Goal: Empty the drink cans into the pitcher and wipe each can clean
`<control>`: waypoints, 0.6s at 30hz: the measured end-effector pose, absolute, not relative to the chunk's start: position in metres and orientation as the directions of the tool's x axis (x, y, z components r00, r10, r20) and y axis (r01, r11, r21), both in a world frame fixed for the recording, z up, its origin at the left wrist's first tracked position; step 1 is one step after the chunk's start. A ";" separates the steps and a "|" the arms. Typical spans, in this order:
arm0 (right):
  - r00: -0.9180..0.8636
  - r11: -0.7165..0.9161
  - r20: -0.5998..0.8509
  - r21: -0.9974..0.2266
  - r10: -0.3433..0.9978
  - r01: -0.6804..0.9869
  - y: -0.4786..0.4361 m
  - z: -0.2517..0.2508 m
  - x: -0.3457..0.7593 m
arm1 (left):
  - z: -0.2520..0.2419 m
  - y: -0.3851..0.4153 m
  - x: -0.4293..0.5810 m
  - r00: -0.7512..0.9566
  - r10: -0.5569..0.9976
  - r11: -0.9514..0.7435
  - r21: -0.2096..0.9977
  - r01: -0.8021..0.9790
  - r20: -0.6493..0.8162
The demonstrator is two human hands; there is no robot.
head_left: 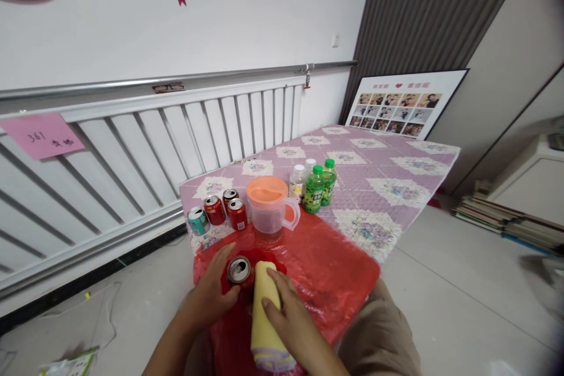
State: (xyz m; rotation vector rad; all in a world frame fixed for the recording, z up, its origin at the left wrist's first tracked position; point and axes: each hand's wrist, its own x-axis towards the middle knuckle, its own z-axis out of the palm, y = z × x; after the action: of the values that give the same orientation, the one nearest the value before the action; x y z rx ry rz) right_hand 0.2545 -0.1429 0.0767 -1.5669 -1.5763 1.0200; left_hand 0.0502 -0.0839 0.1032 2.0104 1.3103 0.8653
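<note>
My left hand curves beside a red drink can, thumb and fingers apart on either side of it. Whether it touches the can is hard to tell. The can stands upright with its top towards me, in or against a red scalloped-edged container, mostly hidden. Wrapped over a rolled yellow towel with a purple-edged end is my right hand. Just beyond stands a clear plastic pitcher with an orange lid. A red plastic sheet lies under these things.
Red cans and a teal can stand left of the pitcher. Green-capped bottles and white-capped bottles are behind it to the right. A purple floral cloth covers the table; a radiator runs along the wall.
</note>
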 end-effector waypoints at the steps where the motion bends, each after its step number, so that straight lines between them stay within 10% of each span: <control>1: -0.037 -0.028 -0.051 -0.890 0.998 0.455 -0.143 0.078 0.254 | 0.103 -0.083 0.048 0.331 0.925 -0.348 0.765 0.542 0.187; 18: 0.023 -0.030 -0.023 -0.940 0.999 0.339 -0.148 0.086 0.259 | 0.097 -0.093 0.063 0.154 0.935 -0.340 0.683 0.646 0.319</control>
State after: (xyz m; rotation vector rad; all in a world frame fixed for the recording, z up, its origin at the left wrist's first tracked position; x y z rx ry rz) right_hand 0.2588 -0.1476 0.0860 -1.4896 -1.4319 1.0305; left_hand 0.0632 -0.0932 0.0970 2.0514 1.5084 1.0171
